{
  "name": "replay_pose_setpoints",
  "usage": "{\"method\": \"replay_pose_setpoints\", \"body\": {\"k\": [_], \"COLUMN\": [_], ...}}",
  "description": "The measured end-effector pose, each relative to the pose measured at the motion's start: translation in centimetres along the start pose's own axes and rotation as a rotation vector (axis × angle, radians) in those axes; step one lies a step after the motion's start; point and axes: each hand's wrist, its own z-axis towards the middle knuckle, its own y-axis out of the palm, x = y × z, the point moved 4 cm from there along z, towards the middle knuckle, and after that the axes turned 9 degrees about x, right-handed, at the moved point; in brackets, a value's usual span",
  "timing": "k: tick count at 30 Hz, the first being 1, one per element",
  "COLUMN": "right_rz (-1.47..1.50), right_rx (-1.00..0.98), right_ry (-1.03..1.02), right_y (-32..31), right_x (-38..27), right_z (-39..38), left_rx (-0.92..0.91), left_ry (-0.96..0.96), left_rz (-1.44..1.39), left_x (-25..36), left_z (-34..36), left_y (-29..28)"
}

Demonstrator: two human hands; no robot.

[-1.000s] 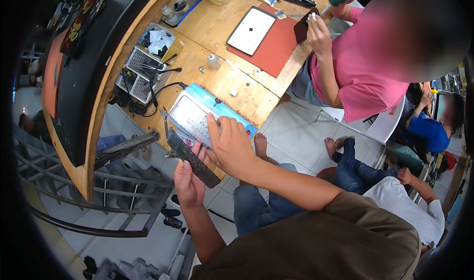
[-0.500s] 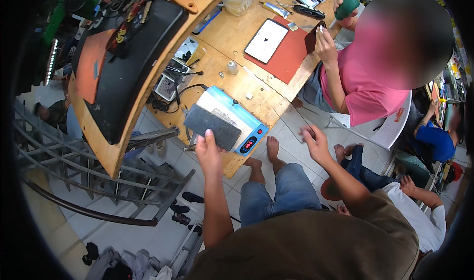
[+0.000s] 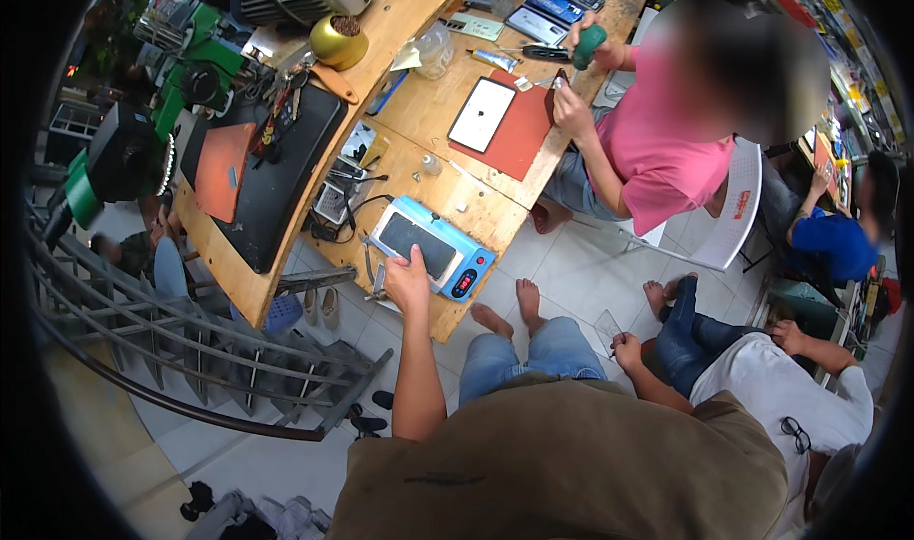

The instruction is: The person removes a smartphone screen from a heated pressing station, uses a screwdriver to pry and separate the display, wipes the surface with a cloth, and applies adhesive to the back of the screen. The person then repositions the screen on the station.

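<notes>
Near the edge of the wooden surface [image 3: 428, 135], your left hand [image 3: 407, 281] is touching a dark-grey rectangular slab [image 3: 431, 244], grip unclear. Your right hand [image 3: 626, 350] is pinching a thin clear sheet [image 3: 606, 328].

Room with a tiled floor [image 3: 568, 278] and wooden tables [image 3: 419, 97].
A white chair [image 3: 742, 202] stands at right; a curved railing [image 3: 190, 406] bends through the lower left.
</notes>
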Motion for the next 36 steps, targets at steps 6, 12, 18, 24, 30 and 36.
{"method": "replay_pose_setpoints", "body": {"k": [6, 12, 18, 24, 30, 36], "right_rz": [0.223, 0.185, 0.068, 0.169, 0.39, 0.338], "right_rx": [0.036, 0.133, 0.278, 0.369, 0.456, 0.488], "right_ry": [-0.029, -0.114, -0.051, 0.085, 0.174, 0.124], "right_y": [-0.9, -1.6, -2.0, -2.0, -2.9, -6.4], "right_x": [-4.1, -8.9, -7.8, -3.2, -0.4, -0.2], "right_z": [0.3, -1.5, -4.4, -6.5, -4.8, 1.2], "left_rx": [0.073, 0.092, 0.033, 0.0, -0.027, 0.039], "left_ry": [0.064, 0.091, 0.388, 0.464, 0.529, 0.639], "left_rz": [0.059, -0.022, 0.187, 0.31, 0.415, 0.531], "left_x": [-0.5, -0.5, 0.9, 2.3, 3.8, 4.7], "left_z": [0.4, 1.4, 1.3, 2.6, 2.1, 1.4], "left_y": [0.9, 0.7, 0.3, -0.6, -1.0, -0.2]}}
